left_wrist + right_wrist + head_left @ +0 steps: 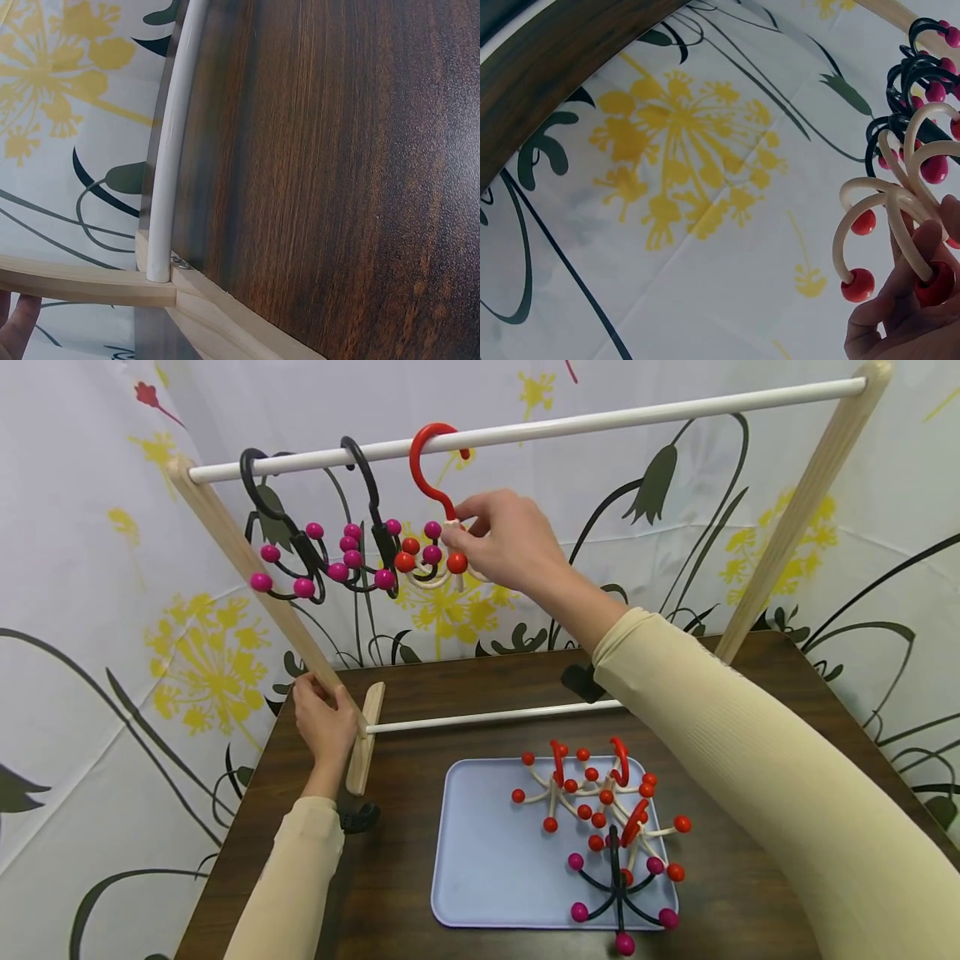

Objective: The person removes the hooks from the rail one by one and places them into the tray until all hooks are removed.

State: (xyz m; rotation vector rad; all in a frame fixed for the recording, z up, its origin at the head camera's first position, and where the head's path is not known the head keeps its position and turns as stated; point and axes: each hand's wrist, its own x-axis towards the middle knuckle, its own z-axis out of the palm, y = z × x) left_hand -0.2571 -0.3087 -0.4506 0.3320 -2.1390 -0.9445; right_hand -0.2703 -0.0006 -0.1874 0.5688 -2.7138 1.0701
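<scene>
My right hand (510, 539) pinches the neck of a scarf hanger (424, 477) with a red hook, curved cream arms and red ball tips. Its hook loops over the white top rod (600, 425) of a rack. In the right wrist view, my fingers (896, 304) are among the cream arms (866, 199). Two similar black hangers (302, 545) with magenta balls hang from the rod to the left. Low on the rack's left wooden post (243, 560), my left hand (326, 722) grips the wood; its fingertips (22, 319) show behind the post in the left wrist view.
A light blue tray (487, 860) sits on the dark wooden table (405, 877). On its right side lie several red-hooked hangers (600, 785) and a black one (617, 877), which overhangs the front edge. A white lower rod (480, 718) joins the rack's base; patterned cloth (67, 693) hangs behind.
</scene>
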